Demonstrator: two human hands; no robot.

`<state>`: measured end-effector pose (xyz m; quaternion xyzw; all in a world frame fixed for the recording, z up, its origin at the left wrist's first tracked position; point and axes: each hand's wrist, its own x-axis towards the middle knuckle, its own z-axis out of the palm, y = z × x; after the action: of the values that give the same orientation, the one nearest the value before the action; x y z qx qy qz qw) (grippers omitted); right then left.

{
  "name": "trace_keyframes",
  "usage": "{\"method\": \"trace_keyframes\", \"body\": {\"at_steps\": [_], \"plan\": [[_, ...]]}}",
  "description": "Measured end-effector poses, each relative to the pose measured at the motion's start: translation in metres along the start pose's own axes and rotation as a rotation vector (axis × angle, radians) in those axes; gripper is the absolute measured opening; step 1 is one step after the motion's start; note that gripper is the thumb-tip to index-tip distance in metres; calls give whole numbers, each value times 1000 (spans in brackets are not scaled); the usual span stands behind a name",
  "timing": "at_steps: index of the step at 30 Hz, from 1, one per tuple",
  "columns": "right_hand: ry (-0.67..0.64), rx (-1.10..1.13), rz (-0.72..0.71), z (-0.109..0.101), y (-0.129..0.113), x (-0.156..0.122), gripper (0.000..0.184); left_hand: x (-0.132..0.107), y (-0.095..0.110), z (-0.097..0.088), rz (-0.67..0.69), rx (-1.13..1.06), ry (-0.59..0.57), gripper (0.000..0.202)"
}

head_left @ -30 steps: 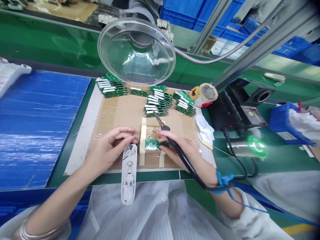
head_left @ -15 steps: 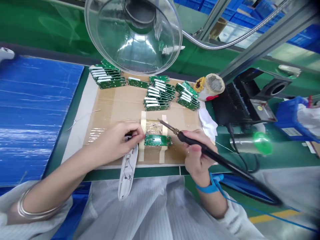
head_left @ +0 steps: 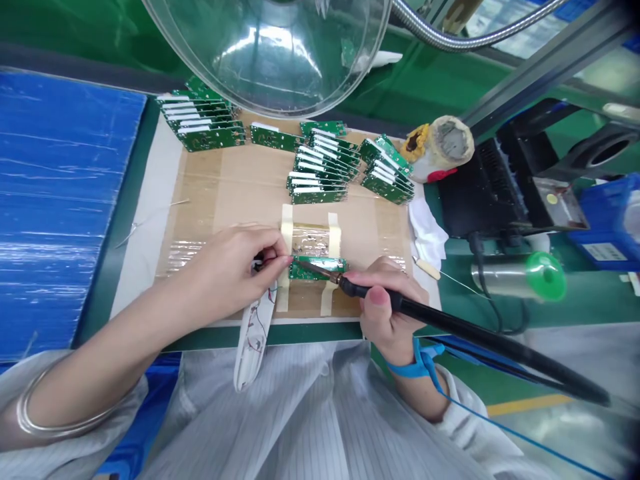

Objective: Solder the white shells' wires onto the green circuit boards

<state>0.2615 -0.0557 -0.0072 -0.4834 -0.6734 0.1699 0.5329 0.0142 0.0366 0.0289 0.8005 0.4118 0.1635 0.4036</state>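
Observation:
My right hand [head_left: 393, 303] grips a soldering iron [head_left: 367, 289] by its black handle. The iron's tip lies over the left end of a green circuit board [head_left: 320, 268], close to my left fingertips. My left hand [head_left: 255, 263] is closed, thumb and forefinger pinched at that same end; what lies between them is too small to make out. From under this hand a long white plastic casing [head_left: 253, 340] with thin wires inside slants down past the table's front edge. Its upper end is hidden by my fingers. The board lies across two pale tape strips [head_left: 287, 230] on a cardboard sheet [head_left: 240, 193].
Several green boards [head_left: 325, 167] stand in leaning rows behind. A clear round lamp shade [head_left: 270, 73] hangs overhead. To the right are a white cloth [head_left: 427, 230], a solder spool [head_left: 520, 275] and a black machine [head_left: 480, 180]. A blue sheet [head_left: 55, 213] covers the left.
The soldering iron has come down and left, its tip moving from above the board to its left end near my left fingertips. My left hand keeps its pinch.

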Motion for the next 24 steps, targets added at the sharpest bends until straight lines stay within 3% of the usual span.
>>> {"method": "trace_keyframes", "body": {"at_steps": [10, 15, 24], "plan": [[21, -9, -142, 2, 1, 7, 24, 2, 7, -1, -14, 66, -15, 29], [100, -8, -50, -2, 1, 5, 25, 3, 6, -4, -10, 58, -45, 28], [78, -1, 15, 2, 2, 3, 19, 15, 1, -17, 4, 90, -198, 32]]}}
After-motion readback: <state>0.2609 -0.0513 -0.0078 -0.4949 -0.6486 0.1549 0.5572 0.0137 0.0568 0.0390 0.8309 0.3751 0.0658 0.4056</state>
